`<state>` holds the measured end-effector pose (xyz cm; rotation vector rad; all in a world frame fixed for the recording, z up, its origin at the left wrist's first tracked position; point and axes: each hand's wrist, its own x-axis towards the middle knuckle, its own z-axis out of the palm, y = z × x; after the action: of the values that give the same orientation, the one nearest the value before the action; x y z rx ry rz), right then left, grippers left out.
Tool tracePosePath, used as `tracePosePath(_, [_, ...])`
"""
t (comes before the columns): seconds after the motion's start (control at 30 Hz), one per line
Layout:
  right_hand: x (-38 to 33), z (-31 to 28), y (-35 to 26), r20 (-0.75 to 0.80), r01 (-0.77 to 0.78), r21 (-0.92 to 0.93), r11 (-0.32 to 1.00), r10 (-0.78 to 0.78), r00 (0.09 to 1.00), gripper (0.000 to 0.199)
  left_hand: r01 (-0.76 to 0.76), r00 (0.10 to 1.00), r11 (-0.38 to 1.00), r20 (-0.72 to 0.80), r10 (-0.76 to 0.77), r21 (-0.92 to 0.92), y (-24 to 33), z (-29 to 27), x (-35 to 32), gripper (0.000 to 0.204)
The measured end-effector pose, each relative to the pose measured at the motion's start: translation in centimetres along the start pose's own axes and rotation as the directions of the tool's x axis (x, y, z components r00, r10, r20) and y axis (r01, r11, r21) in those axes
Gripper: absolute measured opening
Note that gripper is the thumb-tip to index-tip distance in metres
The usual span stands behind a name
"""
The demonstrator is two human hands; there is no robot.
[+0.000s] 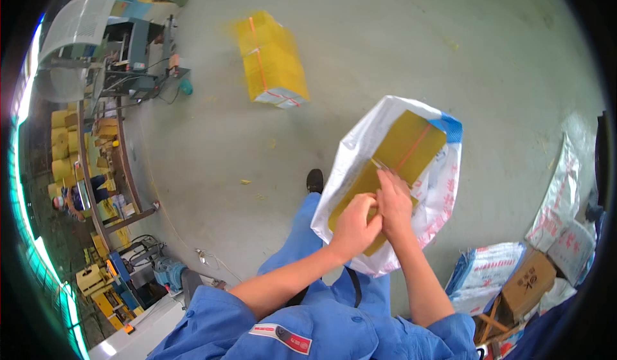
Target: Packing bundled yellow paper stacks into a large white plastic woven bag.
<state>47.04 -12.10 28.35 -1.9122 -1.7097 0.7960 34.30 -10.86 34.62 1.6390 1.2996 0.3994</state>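
Observation:
A white woven sack [345, 161] with a blue corner and red print stands open before me. Inside it sits a bundle of yellow sheets [405, 138] tied with red strapping. My left hand [355, 227] is closed over the near part of the bundle, its fingertips bent toward my other hand. Beside it, my right hand [394, 204] has its fingers drawn together, pointing away from me at the middle of the bundle, near the strapping. The two hands touch at the thumbs. What their fingers grip, if anything, is hidden.
Another strapped yellow bundle [273, 61] stands on the floor farther off. Folded sacks [486, 267] and a cardboard box [528, 283] lie at the lower right. A grey machine [135, 54] is at upper left, a blue motor [168, 273] at lower left. Beyond a frame, a person [80, 199] is visible.

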Motion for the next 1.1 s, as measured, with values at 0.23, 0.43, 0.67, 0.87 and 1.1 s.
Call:
tracePosePath(0.23, [6.7,-3.1,-11.3,-0.258,0.110,0.268,0.957,-0.038,0.965,0.037,-0.226,0.960,0.969,-0.190,0.204,-0.101,2.7,-10.5,1.5,0.032])
tracePosePath(0.43, [20.0,6.2,-18.2,-0.052,0.041,0.422,0.906,-0.021,0.998,0.030,-0.152,0.926,0.938,-0.378,0.025,-0.311,-5.8,-20.4,9.1,0.031])
tracePosePath(0.67, [37.0,26.0,-19.0,-0.007,-0.144,0.237,0.961,0.150,0.989,0.021,0.056,0.950,0.952,-0.278,-0.144,-0.300,-21.8,-31.6,19.9,0.034])
tracePosePath(0.87, [46.7,39.4,-16.8,0.031,-0.378,-0.356,0.855,0.415,0.909,0.014,0.332,0.927,0.918,-0.107,-0.360,-0.217,-30.5,-38.9,19.0,0.035])
tracePosePath(1.1, [49.1,40.4,-17.4,0.139,-0.458,-0.321,0.829,0.519,0.843,0.011,0.419,0.873,0.840,-0.099,-0.477,-0.345,-33.5,-41.3,18.8,0.037])
